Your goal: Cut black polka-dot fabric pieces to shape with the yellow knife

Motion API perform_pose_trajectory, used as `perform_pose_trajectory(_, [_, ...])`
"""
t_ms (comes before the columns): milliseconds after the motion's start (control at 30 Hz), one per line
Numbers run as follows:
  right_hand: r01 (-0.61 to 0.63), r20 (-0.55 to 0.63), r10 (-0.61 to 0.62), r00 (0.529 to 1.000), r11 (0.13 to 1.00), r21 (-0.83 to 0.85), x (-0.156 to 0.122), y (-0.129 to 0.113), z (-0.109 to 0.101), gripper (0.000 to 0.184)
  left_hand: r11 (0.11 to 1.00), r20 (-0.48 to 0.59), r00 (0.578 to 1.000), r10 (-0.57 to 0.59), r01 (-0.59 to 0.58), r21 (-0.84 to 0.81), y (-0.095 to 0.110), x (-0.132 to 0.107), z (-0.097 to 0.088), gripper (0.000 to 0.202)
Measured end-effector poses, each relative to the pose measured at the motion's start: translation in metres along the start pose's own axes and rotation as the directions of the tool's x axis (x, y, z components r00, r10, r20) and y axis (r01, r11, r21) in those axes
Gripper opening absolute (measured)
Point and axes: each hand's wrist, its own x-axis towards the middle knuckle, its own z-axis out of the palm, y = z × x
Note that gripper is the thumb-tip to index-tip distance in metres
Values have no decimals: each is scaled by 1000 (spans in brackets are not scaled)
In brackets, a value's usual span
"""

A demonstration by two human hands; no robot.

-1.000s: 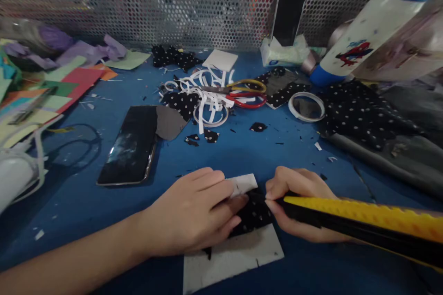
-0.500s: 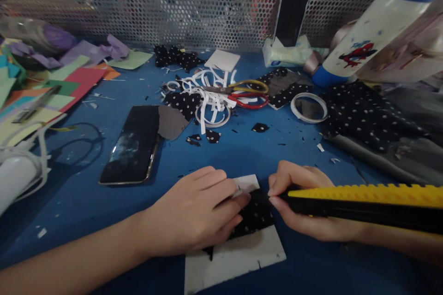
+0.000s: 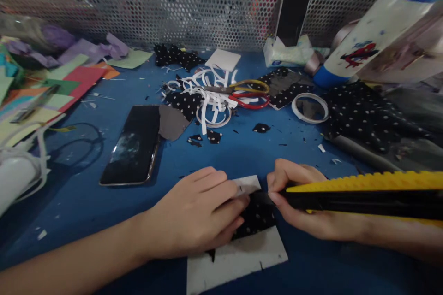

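My left hand [image 3: 197,214] lies flat with fingers together on a piece of black polka-dot fabric [image 3: 258,216] stuck on a white card [image 3: 238,260], pressing it onto the blue table. My right hand [image 3: 304,198] is closed round a yellow and black utility knife [image 3: 367,191], whose front end touches the fabric at its upper right edge. A white corner of the card [image 3: 247,183] sticks out beyond my left fingertips.
A black phone [image 3: 133,145] lies left of centre. Scissors [image 3: 242,92] rest on white paper strips [image 3: 207,99], with a tape ring [image 3: 309,107] and dotted fabric [image 3: 363,113] to the right. Coloured paper [image 3: 51,90] is piled left. A bottle [image 3: 374,27] and propped phone [image 3: 294,9] stand by the mesh wall.
The knife's handle has swung up from a downward slant to nearly level, and my right hand has shifted slightly up. My left hand stays pressed on the fabric.
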Motion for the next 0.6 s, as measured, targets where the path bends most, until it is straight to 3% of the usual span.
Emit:
perform_pose_trajectory(233, [-37, 111, 36, 993, 999, 14, 5, -3, -5, 15, 976, -147, 978, -147, 119, -184, -5, -3, -3, 24])
perform_pose_trajectory(367, [52, 84, -60, 995, 994, 95, 12, -5, -5, 14, 944, -214, 951, -223, 156, -291, -6, -2, -6, 29])
perform_pose_trajectory(600, [15, 96, -22, 995, 997, 77, 25, -13, -6, 12, 923, -204, 951, -232, 149, -355, 10, 23, -36, 53])
